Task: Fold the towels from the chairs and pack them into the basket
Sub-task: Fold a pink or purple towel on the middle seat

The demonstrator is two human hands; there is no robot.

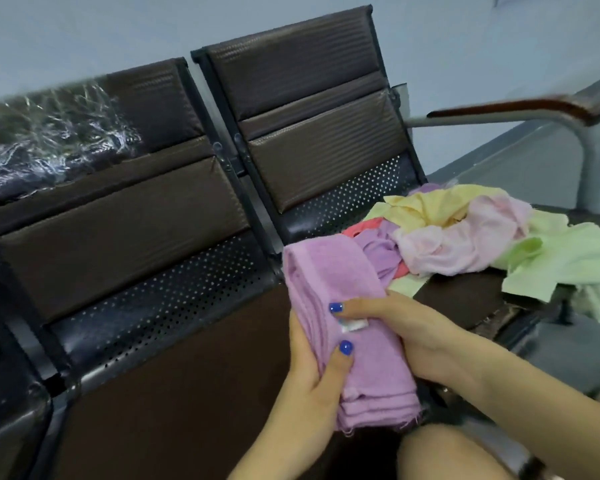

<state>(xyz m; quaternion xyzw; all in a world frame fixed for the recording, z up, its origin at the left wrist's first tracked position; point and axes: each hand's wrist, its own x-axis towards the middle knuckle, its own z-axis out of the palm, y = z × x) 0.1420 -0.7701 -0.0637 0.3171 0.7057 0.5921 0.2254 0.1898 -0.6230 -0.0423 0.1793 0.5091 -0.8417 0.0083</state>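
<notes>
A folded purple towel point(340, 327) is held upright between both hands above the brown chair seat point(174, 375). My left hand point(312, 379) grips its lower left edge, thumb across the front. My right hand point(402, 330) grips it from the right, thumb beside the small white label. A loose pile of towels point(465, 237), yellow, pink, lilac, red and light green, lies on the right chair seat behind the hands. No basket is in view.
A row of brown padded chairs with perforated black metal backs point(312, 109) stands against a pale wall. Crinkled plastic wrap point(49, 133) covers the far left chair back. A metal armrest with a brown top point(520, 109) rises at the right.
</notes>
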